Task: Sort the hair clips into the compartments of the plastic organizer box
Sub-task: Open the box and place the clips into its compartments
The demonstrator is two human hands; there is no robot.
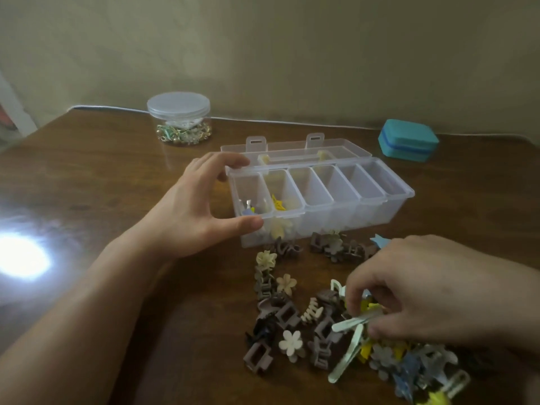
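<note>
Left hand (193,206) braces organizer box (388,211), fingers spread round its end. Right hand (415,290) pinches pale green clip (350,323) (pile tangled). Lift slowly, shaking neighbours loose.

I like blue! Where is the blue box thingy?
The small teal zippered case sits at the far right of the wooden table, near the wall, just behind the clear plastic organizer box.

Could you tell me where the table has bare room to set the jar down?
Bare table lies left of the organizer box, before the jar. Crowded: the hair clips in front of the box, under the right hand.
</note>
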